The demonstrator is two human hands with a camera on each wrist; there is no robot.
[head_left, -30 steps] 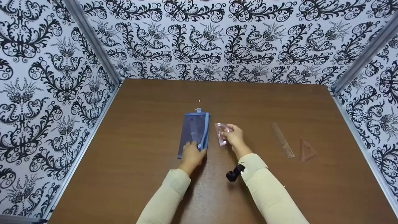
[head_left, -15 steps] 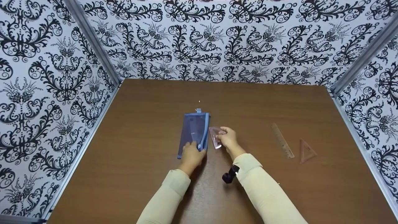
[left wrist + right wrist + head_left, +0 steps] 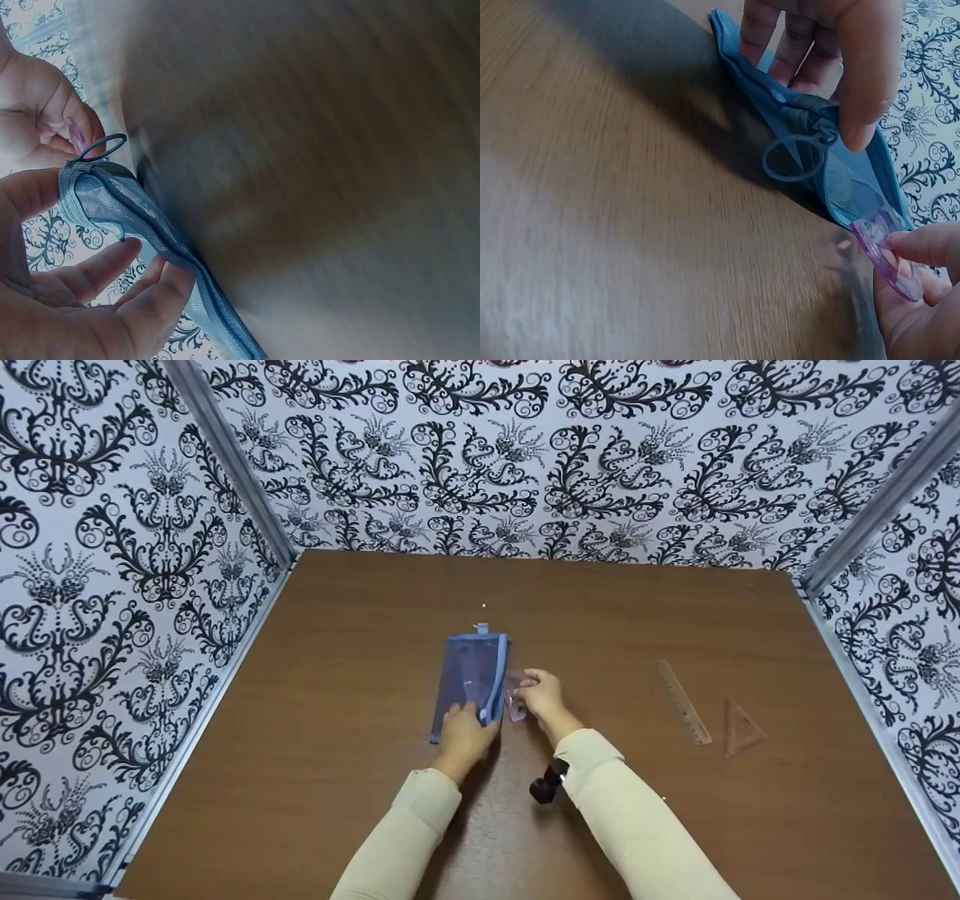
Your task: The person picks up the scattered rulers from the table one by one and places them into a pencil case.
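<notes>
A blue mesh zip pouch (image 3: 457, 671) lies on the table, its zipper side to the right. My left hand (image 3: 462, 739) grips the near end of it, with thumb and fingers on either side of the zipper edge. In the right wrist view the pouch's mouth gapes, and a ring-shaped zip pull (image 3: 795, 178) hangs beside it. My right hand (image 3: 543, 699) pinches a clear pinkish-purple protractor (image 3: 877, 251) between thumb and fingers. The protractor's leading corner is at the pouch's opening; how far inside it reaches I cannot tell.
To the right on the brown table (image 3: 360, 810) lie a clear ruler (image 3: 682, 703) and a pinkish set square (image 3: 741, 727). Patterned walls (image 3: 495, 457) with metal corner posts enclose the back and sides. A black wrist camera (image 3: 547, 784) hangs by the right cuff.
My right hand has moved left with the protractor, from beside the pouch to its zipper edge. My left hand stays on the pouch, which has hardly shifted.
</notes>
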